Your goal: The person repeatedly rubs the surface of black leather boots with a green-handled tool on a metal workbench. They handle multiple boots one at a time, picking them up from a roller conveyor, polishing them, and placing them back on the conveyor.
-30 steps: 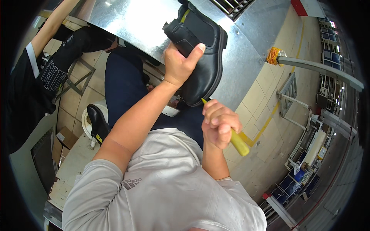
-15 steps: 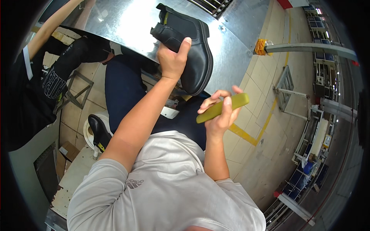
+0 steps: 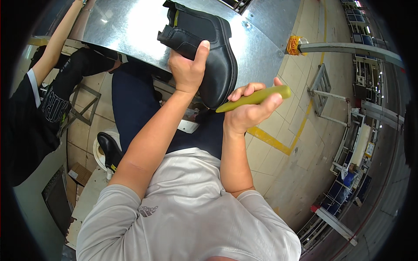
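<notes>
A black ankle boot (image 3: 220, 71) with an elastic side panel is in my left hand (image 3: 187, 68), whose fingers and thumb close around its upper. The boot's shaft points away to the upper left, and its toe faces down toward me. In my right hand (image 3: 247, 114) I grip a smooth, elongated yellow-green block (image 3: 257, 96) along its length. The block's narrow end lies right by the boot toe; whether it touches I cannot tell. My right fingers lie along the block's far side, with the thumb on the near side.
A shiny metal table (image 3: 265, 48) stands behind the boot. Another black boot (image 3: 109, 148) is low at my left. A person in black (image 3: 32, 117) sits at the left, arm reaching over the table. A metal post (image 3: 344, 47) juts in at right.
My right hand has moved left and up, bringing the block's narrow end to the toe and turning the block more edge-on. The held boot has shifted slightly left.
</notes>
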`<control>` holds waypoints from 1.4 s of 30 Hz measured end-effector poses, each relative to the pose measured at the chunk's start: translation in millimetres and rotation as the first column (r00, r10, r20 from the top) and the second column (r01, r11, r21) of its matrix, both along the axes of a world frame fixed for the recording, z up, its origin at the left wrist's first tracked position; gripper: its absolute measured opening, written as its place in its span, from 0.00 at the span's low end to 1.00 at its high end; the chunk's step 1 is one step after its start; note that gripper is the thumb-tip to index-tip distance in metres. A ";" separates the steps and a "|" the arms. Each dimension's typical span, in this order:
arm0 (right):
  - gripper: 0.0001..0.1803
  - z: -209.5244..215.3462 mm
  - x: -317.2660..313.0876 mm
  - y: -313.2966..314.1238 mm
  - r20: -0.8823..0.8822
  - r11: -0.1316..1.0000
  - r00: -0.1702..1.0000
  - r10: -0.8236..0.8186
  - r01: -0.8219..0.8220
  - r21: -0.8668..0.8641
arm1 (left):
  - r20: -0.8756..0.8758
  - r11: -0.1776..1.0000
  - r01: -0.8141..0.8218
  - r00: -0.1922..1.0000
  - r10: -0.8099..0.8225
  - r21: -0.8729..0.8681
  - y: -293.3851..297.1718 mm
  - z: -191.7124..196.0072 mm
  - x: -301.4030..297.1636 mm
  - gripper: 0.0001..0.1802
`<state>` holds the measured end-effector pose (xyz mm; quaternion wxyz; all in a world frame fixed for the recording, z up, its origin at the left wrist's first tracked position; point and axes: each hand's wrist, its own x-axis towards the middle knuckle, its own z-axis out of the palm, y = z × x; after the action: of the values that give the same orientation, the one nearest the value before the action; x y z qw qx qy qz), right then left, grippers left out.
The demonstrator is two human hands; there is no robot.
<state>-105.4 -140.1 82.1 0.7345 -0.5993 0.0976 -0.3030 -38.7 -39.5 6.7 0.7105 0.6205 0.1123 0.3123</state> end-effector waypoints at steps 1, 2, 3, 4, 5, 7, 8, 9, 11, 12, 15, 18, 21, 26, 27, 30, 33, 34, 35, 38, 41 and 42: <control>0.28 0.0 3.8 0.7 -0.013 0.994 0.999 -0.030 0.028 -0.104 | 0.002 1.000 -0.004 1.000 0.004 0.011 -0.6 1.2 0.1 0.15; 0.25 0.5 6.4 1.5 -0.019 0.994 0.999 -0.029 0.027 -0.103 | 0.004 1.000 -0.009 1.000 0.009 0.022 -1.0 2.5 0.3 0.15; 0.23 1.1 8.7 2.4 -0.025 0.994 0.999 -0.028 0.025 -0.103 | 0.007 0.999 -0.014 1.000 0.014 0.033 -1.7 3.1 1.1 0.15; 0.22 -0.3 9.9 4.6 -0.038 0.995 0.999 -0.021 0.017 -0.101 | 0.000 0.999 -0.005 1.000 0.005 0.039 -0.4 0.5 0.7 0.15; 0.22 -1.1 10.4 5.1 -0.034 0.992 0.999 -0.020 0.016 -0.124 | -0.007 0.999 0.004 1.000 -0.003 0.044 0.8 -2.0 0.8 0.15; 0.23 -3.6 10.7 2.0 -0.032 0.986 0.999 -0.018 0.012 -0.169 | -0.021 0.998 0.017 1.000 -0.016 0.054 2.3 -4.9 0.6 0.16; 0.24 -6.4 12.3 -0.1 -0.047 0.977 0.999 -0.020 0.010 -0.213 | -0.027 0.998 0.022 0.999 -0.021 0.058 2.6 -4.5 0.8 0.18; 0.24 -8.1 15.5 1.9 -0.060 0.970 0.998 -0.027 0.012 -0.241 | -0.033 0.998 0.028 0.999 -0.026 0.062 3.2 -6.1 1.4 0.19; 0.25 -6.3 19.0 5.2 -0.089 0.953 0.995 -0.048 0.018 -0.303 | -0.066 0.996 0.077 0.995 -0.074 0.036 5.7 -9.7 2.0 0.18; 0.25 -7.1 19.2 4.8 -0.098 0.949 0.994 -0.044 0.011 -0.315 | -0.069 0.996 0.080 0.995 -0.077 0.029 5.2 -10.8 0.2 0.17; 0.27 -5.4 26.3 3.3 -0.094 0.954 0.995 -0.033 0.003 -0.299 | -0.070 0.995 0.096 0.993 -0.094 0.020 8.5 -8.0 -0.1 0.15; 0.29 1.4 40.8 -0.5 -0.073 0.971 0.997 -0.004 -0.013 -0.237 | -0.084 0.993 0.116 0.990 -0.114 0.025 10.5 0.8 -0.7 0.13; 0.29 -1.6 43.9 -4.2 -0.059 0.960 0.998 0.025 -0.040 -0.277 | -0.113 0.990 0.132 0.986 -0.127 0.040 11.4 -4.1 -5.0 0.12; 0.31 -0.7 60.2 -9.7 0.036 0.914 0.999 -0.033 0.045 -0.404 | -0.060 0.996 0.088 0.994 -0.086 0.027 6.9 -7.4 1.2 0.13; 0.32 -3.0 68.4 -11.9 0.081 0.898 0.995 -0.059 0.088 -0.430 | -0.051 0.997 0.078 0.996 -0.076 0.026 6.9 -7.2 1.8 0.13; 0.31 1.0 89.9 -19.7 0.207 0.851 0.975 -0.075 0.171 -0.497 | -0.006 0.995 0.092 0.996 -0.092 -0.033 3.0 -1.6 4.7 0.13; 0.28 13.9 88.4 -13.2 0.217 0.931 0.976 -0.036 0.111 -0.346 | -0.014 0.976 0.150 0.988 -0.154 -0.160 13.3 2.1 3.5 0.13; 0.27 17.6 79.7 -15.1 0.182 0.965 0.983 0.017 0.031 -0.259 | -0.046 0.928 0.215 0.970 -0.240 -0.303 22.4 1.3 0.0 0.13; 0.27 19.5 74.6 -21.3 0.158 0.984 0.985 0.067 -0.039 -0.173 | -0.036 0.917 0.237 0.964 -0.262 -0.320 32.9 8.5 -3.2 0.14; 0.24 4.6 54.9 -38.1 -0.013 0.975 0.987 0.158 -0.158 -0.155 | -0.024 0.876 0.359 0.922 -0.387 -0.322 78.9 32.5 -43.8 0.19; 0.23 -17.6 41.4 -38.5 -0.131 0.963 0.955 0.267 -0.269 -0.002 | -0.096 0.941 0.315 0.940 -0.327 -0.120 120.4 48.5 -71.4 0.22; 0.24 -21.3 39.9 -32.1 -0.128 0.949 0.943 0.309 -0.297 0.101 | -0.168 0.939 0.341 0.929 -0.329 0.042 133.0 52.4 -78.8 0.23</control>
<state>-65.5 -172.2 60.8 0.7871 -0.5971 0.0683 -0.1388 -117.5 93.5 59.1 0.7198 0.6781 0.0499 0.1398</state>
